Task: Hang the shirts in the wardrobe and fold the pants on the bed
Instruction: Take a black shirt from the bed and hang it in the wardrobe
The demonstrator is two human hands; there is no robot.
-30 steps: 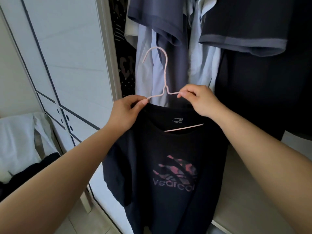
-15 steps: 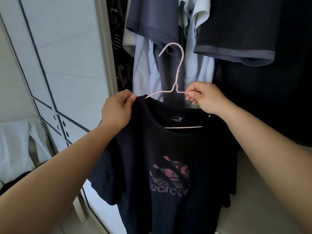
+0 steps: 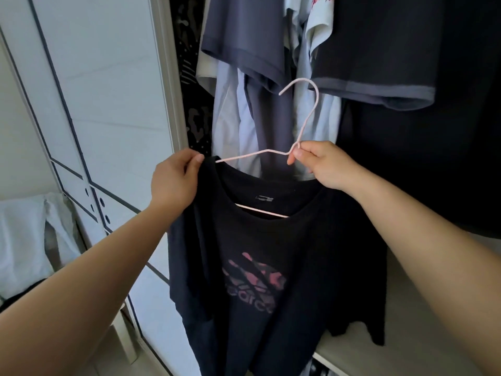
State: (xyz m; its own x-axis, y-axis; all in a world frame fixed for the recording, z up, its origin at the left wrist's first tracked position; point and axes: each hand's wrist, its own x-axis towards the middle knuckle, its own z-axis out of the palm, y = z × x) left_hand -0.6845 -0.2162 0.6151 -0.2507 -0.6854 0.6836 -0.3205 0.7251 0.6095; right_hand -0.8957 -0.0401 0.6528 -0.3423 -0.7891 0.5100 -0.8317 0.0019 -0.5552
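A black T-shirt (image 3: 271,267) with a pink logo on the chest hangs on a pale pink wire hanger (image 3: 309,115). My left hand (image 3: 173,183) pinches the shirt's left shoulder where the hanger arm enters the collar. My right hand (image 3: 322,164) grips the hanger at the base of its hook. The hook points up and left in front of the hung clothes, free of any rail. The hanger's lower bar shows through the neck opening.
The open wardrobe holds hung shirts: a dark blue one (image 3: 244,44), a light blue one (image 3: 230,126), a dark grey one (image 3: 379,50). A white sliding door (image 3: 103,104) stands at left. A pale shelf (image 3: 423,308) lies below. White bedding (image 3: 24,240) is at far left.
Both hands carried the shirt and hanger to the right and slightly up. The hook has tilted and now stands closer to the dark grey shirt's sleeve.
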